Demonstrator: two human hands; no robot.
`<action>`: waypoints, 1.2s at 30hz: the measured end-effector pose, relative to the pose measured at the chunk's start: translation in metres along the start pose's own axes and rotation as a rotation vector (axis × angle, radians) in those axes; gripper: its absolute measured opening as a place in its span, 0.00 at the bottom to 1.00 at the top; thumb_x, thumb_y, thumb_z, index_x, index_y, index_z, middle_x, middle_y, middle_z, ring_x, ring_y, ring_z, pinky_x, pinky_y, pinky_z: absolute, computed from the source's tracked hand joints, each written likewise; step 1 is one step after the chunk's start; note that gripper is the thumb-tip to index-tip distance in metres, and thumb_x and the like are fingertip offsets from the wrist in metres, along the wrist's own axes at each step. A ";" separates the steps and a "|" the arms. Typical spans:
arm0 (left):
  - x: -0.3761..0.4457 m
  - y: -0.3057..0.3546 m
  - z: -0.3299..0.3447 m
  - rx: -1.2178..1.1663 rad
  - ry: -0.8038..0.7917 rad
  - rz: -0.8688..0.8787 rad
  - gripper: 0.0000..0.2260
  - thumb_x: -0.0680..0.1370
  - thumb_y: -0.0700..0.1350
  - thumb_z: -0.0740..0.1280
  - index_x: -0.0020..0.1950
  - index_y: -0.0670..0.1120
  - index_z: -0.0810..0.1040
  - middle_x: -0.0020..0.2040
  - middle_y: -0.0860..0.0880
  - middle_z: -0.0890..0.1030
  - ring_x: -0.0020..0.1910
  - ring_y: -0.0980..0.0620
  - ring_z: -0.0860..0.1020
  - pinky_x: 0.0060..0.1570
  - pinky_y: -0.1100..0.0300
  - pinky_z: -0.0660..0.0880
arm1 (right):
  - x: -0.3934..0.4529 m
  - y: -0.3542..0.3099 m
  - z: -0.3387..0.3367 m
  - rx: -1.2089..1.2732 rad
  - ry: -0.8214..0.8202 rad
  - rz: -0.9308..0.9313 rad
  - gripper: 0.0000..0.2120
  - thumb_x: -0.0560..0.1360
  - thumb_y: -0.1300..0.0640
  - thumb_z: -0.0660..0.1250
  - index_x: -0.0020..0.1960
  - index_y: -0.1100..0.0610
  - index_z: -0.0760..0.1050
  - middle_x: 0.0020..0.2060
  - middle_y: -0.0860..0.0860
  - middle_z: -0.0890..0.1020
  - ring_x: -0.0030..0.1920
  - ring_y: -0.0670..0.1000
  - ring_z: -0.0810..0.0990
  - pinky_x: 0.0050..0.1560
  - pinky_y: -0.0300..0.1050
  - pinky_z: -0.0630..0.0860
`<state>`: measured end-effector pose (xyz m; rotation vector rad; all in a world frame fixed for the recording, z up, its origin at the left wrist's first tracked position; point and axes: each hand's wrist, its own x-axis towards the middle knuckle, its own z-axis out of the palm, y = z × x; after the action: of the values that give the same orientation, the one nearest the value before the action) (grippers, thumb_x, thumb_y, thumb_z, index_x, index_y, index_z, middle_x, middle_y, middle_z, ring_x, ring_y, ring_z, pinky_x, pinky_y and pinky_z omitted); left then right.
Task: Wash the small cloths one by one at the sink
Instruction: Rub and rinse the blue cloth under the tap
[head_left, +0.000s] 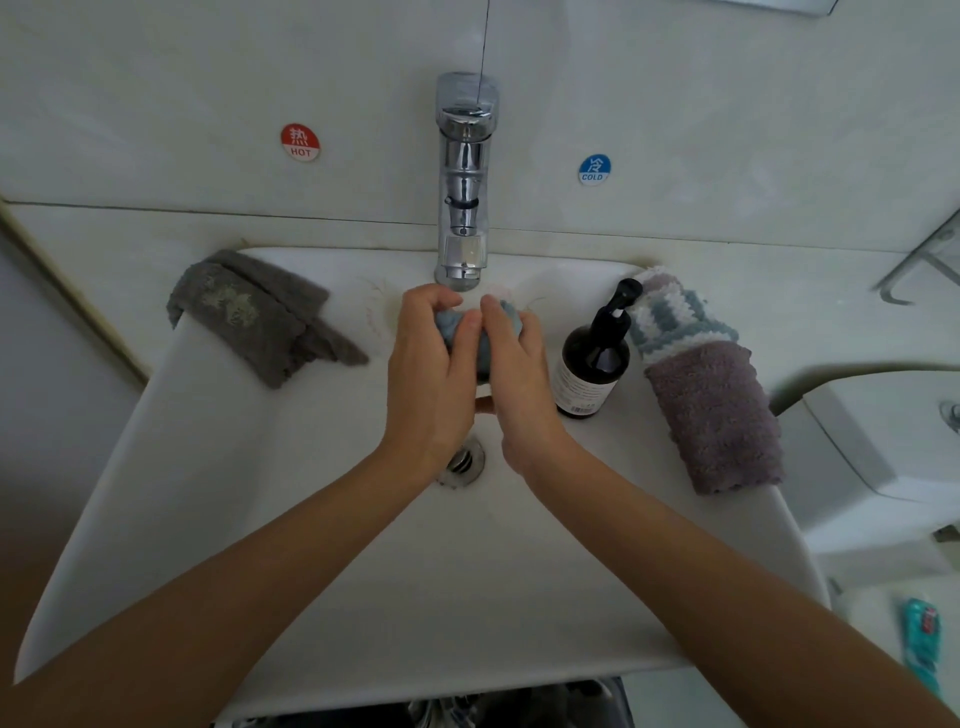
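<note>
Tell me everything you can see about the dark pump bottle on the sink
The pump bottle is dark brown, glossy like glass or plastic, with a black pump head and a pale label whose print is too small to read. It stands upright on the right rim of the white sink, just right of the person's right hand, without clearly touching it. The striped cloth and mauve cloth lie close on its right. Its fill level cannot be seen.
</note>
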<state>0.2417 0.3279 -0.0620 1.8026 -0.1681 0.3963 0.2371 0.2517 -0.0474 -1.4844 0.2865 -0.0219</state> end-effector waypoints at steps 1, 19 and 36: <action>-0.001 0.002 0.001 -0.022 -0.012 -0.013 0.06 0.83 0.44 0.58 0.58 0.50 0.64 0.48 0.59 0.71 0.46 0.68 0.76 0.39 0.73 0.75 | 0.000 0.001 0.000 -0.004 0.021 -0.025 0.11 0.81 0.46 0.59 0.56 0.52 0.70 0.49 0.51 0.80 0.47 0.47 0.81 0.37 0.43 0.80; -0.003 0.014 0.004 -0.088 0.065 -0.130 0.23 0.81 0.53 0.59 0.36 0.37 0.77 0.31 0.40 0.77 0.31 0.43 0.77 0.33 0.50 0.75 | -0.007 -0.001 0.012 0.083 0.136 -0.199 0.23 0.81 0.55 0.60 0.28 0.52 0.65 0.21 0.42 0.70 0.26 0.43 0.70 0.31 0.42 0.69; 0.011 0.015 -0.018 0.074 -0.118 -0.069 0.17 0.82 0.55 0.57 0.36 0.51 0.71 0.33 0.53 0.76 0.32 0.62 0.77 0.31 0.69 0.72 | 0.002 -0.015 -0.014 -0.144 0.016 -0.131 0.23 0.85 0.47 0.50 0.44 0.58 0.77 0.36 0.53 0.82 0.36 0.46 0.82 0.34 0.38 0.77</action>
<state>0.2441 0.3424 -0.0405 1.9002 -0.1752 0.2505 0.2382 0.2365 -0.0335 -1.6446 0.2064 -0.1204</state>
